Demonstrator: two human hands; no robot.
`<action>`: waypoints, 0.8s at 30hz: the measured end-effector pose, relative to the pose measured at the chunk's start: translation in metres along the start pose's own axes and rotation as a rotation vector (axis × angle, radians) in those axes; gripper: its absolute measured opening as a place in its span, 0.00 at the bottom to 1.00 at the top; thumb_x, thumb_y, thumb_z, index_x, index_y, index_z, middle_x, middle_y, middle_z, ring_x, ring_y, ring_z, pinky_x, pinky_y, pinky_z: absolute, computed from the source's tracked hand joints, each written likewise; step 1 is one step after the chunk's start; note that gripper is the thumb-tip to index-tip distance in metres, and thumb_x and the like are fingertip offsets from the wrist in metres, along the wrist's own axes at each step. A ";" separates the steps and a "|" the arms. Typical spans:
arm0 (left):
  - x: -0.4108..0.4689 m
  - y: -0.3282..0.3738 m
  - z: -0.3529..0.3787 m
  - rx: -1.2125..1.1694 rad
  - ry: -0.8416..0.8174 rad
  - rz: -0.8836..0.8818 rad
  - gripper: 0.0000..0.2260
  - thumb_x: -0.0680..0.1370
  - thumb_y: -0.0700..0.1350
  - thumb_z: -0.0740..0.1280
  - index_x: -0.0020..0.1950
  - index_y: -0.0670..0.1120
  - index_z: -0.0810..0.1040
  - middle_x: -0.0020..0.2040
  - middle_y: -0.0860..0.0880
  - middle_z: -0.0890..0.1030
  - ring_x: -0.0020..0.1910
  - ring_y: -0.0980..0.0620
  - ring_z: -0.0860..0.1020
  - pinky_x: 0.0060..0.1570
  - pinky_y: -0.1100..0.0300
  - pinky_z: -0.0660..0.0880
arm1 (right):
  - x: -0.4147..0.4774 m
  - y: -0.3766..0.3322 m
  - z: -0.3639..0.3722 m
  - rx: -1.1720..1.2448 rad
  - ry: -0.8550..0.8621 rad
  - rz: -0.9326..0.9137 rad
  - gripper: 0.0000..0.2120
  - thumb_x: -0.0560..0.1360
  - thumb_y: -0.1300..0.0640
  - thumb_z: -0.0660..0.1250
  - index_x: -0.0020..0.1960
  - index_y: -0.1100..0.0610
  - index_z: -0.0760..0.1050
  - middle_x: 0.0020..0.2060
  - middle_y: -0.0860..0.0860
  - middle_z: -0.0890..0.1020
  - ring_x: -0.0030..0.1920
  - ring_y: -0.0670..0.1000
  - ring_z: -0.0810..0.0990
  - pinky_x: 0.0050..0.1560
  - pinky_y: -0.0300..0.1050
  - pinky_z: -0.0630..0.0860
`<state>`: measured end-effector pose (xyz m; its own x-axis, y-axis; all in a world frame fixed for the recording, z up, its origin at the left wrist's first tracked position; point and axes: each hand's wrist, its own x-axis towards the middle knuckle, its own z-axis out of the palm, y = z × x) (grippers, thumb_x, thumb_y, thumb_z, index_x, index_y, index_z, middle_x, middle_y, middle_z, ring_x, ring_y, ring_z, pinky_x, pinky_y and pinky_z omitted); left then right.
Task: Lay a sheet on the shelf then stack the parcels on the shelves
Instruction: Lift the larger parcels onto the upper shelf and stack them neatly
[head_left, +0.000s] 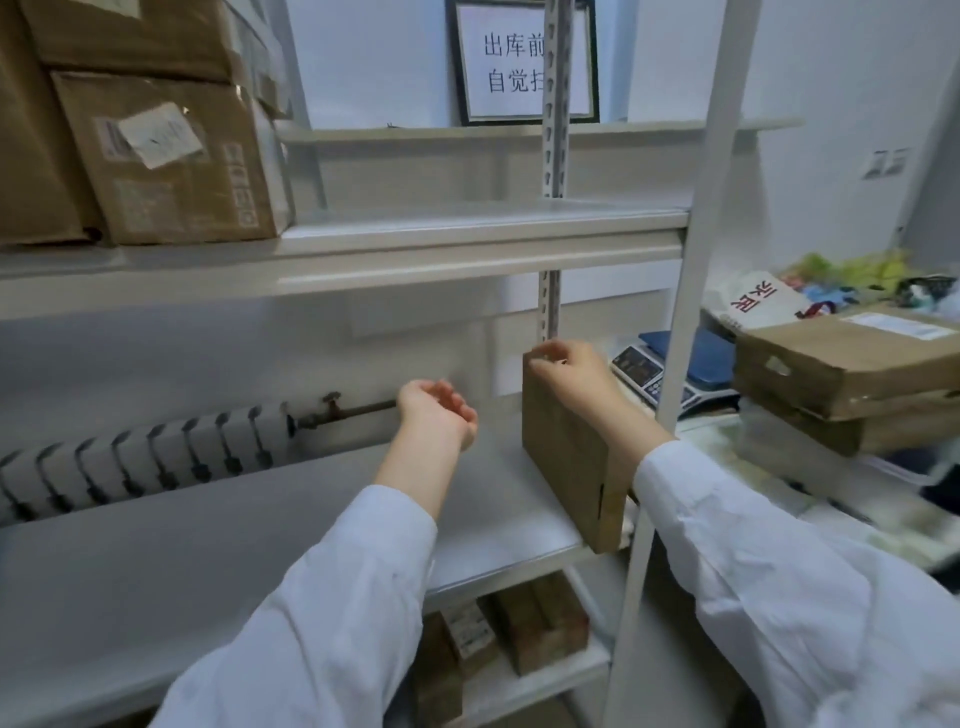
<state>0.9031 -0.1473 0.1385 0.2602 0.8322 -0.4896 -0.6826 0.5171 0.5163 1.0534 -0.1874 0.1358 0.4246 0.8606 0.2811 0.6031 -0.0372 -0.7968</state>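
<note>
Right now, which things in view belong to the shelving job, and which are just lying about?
Job: upright cardboard parcel, gripped at its top by the right hand; empty left hand; middle shelf; stacked parcels at right.
Lying about: weighing scale, radiator, framed notice, white bag.

A flat brown cardboard parcel (566, 452) stands upright on its edge at the right end of the pale middle shelf (488, 509), just beside the rack's front post, its near lower corner past the shelf's front lip; the right hand (569, 364) pinches its far top corner. On the upper shelf (467, 234), large labelled parcels (171, 161) are stacked at the left. The lower shelf (545, 675) holds small brown parcels (524, 629), and two flat parcels (852, 374) lie stacked outside the rack, to its right
</note>
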 end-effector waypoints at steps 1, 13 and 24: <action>0.007 -0.005 -0.001 0.008 0.003 -0.015 0.13 0.75 0.42 0.54 0.31 0.46 0.67 0.18 0.53 0.68 0.25 0.55 0.62 0.26 0.65 0.55 | 0.005 0.015 -0.002 -0.088 -0.011 0.054 0.18 0.76 0.53 0.64 0.65 0.56 0.73 0.60 0.55 0.78 0.60 0.56 0.76 0.59 0.49 0.74; 0.057 -0.060 -0.012 0.496 -0.117 -0.033 0.07 0.78 0.44 0.58 0.42 0.46 0.73 0.36 0.50 0.76 0.32 0.54 0.69 0.30 0.64 0.65 | 0.025 0.108 0.011 -0.379 -0.109 0.403 0.36 0.74 0.60 0.59 0.77 0.52 0.47 0.57 0.58 0.77 0.52 0.60 0.79 0.41 0.48 0.73; 0.045 -0.085 -0.030 1.798 -0.193 0.730 0.42 0.68 0.52 0.74 0.75 0.56 0.53 0.71 0.48 0.66 0.70 0.44 0.64 0.67 0.48 0.66 | 0.026 0.010 0.003 -0.164 -0.101 0.269 0.17 0.78 0.54 0.56 0.65 0.53 0.73 0.61 0.59 0.76 0.55 0.62 0.78 0.46 0.52 0.81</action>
<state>0.9528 -0.1594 0.0515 0.4401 0.8895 0.1226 0.6711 -0.4166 0.6133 1.0684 -0.1644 0.1339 0.5197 0.8543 0.0114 0.5826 -0.3447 -0.7361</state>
